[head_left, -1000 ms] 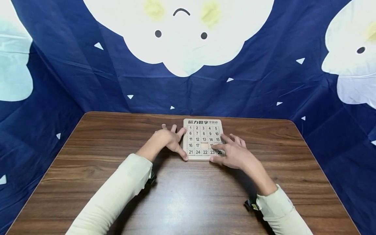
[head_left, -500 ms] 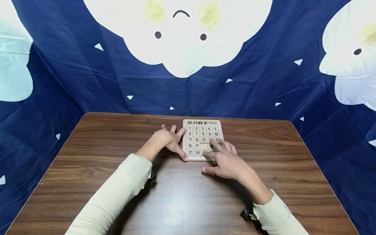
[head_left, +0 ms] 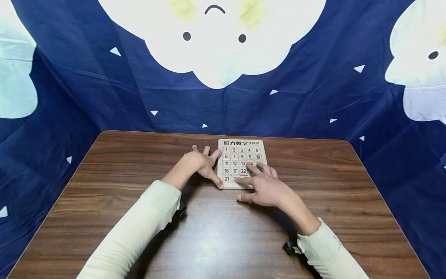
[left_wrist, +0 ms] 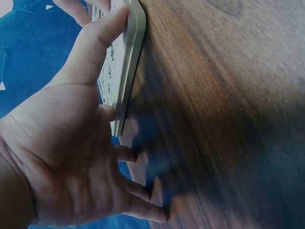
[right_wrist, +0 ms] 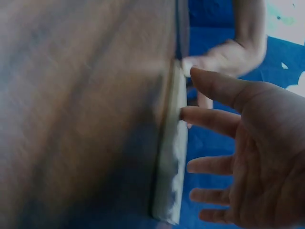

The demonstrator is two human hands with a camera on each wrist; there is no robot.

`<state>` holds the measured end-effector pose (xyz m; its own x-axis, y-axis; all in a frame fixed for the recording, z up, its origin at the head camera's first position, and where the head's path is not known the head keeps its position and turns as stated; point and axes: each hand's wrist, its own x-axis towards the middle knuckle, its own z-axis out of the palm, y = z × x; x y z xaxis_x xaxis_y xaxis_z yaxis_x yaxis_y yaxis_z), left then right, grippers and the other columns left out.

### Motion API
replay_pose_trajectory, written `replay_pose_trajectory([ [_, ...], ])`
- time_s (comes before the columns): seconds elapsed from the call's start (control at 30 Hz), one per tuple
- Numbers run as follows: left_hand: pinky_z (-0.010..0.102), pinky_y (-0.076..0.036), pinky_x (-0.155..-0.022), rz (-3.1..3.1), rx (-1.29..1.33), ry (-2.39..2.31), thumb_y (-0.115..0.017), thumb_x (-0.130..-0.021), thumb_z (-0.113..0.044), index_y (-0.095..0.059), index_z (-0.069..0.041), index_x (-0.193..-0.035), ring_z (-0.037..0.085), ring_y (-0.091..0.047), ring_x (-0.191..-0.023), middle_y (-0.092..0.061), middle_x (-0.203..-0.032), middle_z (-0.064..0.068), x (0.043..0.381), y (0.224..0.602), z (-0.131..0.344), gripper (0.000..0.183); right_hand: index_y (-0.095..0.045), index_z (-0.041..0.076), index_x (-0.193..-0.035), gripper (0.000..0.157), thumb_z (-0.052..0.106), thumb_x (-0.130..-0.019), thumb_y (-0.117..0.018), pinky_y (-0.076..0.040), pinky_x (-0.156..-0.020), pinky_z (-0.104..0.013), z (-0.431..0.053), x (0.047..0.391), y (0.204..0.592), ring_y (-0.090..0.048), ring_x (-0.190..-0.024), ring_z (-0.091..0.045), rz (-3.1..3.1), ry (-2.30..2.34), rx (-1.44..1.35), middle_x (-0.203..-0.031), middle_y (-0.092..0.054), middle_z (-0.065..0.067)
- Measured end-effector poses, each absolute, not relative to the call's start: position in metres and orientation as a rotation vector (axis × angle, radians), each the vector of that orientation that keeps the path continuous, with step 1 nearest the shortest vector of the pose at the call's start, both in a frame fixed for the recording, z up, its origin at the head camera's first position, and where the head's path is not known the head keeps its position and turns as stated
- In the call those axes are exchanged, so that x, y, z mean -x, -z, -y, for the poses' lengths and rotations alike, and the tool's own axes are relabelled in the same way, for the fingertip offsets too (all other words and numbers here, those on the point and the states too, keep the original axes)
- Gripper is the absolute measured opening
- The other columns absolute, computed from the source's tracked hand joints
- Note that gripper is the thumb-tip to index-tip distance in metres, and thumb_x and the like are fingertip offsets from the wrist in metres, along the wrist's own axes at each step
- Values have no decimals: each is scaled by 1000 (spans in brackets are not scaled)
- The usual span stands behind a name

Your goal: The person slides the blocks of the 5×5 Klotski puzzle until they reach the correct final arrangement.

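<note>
A pale number sliding puzzle (head_left: 221, 144) lies flat on the table's far side, its numbered tiles in rows. My left hand (head_left: 200, 162) is at its left side with fingers spread. In the left wrist view the thumb (left_wrist: 112, 28) rests on the puzzle's corner. Over the lower right tiles is my right hand (head_left: 268, 189), its index fingertip on the bottom row beside tile 21 (head_left: 227, 178). Tile 22 (head_left: 243, 171) sits in the fourth row, next to 17. Right fingers hide several tiles. The right wrist view shows the puzzle's edge (right_wrist: 170, 162) beside the fingers, which are extended.
The brown wood-grain table (head_left: 205, 232) extends in front of and to both sides of the puzzle. A dark blue cloth (head_left: 132, 104) with white clouds and small triangles hangs behind and at the sides. A dark device (head_left: 292, 247) is on the right wrist.
My right hand has shifted left across the puzzle's lower rows. Tile 22 has slid up from the bottom row into the fourth-row gap. My left hand has stayed at the puzzle's left edge.
</note>
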<state>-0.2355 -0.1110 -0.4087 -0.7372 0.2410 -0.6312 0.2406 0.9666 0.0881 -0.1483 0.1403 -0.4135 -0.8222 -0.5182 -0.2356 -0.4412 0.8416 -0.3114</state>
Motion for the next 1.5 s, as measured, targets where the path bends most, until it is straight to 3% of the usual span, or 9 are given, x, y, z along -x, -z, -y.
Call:
replay_pose_trajectory([
  [0.17,86,-26,-130,-2429,-338,-8,-88,-76,-85,-1,-32,-182,69,5,-169,-3,-189,23,235,409,112,148,-80,29,-143,49,57,-103,-76,-19,-135,-78,-147,154,407,-23,-169,-61,-2744,304,628,-184,-33,-24],
  [0.5,85,-26,-130,-2428,-334,-9,-89,-75,-85,-1,-33,-182,69,4,-169,-3,-189,22,234,408,112,148,-85,24,-133,48,59,-102,-76,-22,-133,-80,-144,163,405,-25,-170,-57,-2753,354,689,-183,-35,-24],
  [0.8,84,-30,-129,-2430,-324,6,-88,-75,-86,-1,-33,-182,68,3,-170,-5,-188,23,234,406,113,148,-64,29,-162,66,57,-103,-76,-21,-135,-79,-133,165,411,-22,-170,-60,-2751,381,718,-187,-24,-24],
  [1.0,86,-28,-129,-2424,-336,-8,-88,-75,-85,-2,-32,-182,69,5,-169,-4,-188,24,234,406,111,147,-72,27,-154,60,58,-103,-75,-18,-135,-80,-137,158,409,-21,-170,-61,-2677,334,722,-187,-25,-22],
  [1.5,86,-28,-129,-2426,-334,5,-88,-75,-85,-1,-33,-182,69,4,-169,-4,-188,24,234,406,110,148,-64,28,-161,67,59,-103,-75,-15,-136,-80,-138,164,412,-14,-173,-59,-2671,410,718,-188,-20,-23],
])
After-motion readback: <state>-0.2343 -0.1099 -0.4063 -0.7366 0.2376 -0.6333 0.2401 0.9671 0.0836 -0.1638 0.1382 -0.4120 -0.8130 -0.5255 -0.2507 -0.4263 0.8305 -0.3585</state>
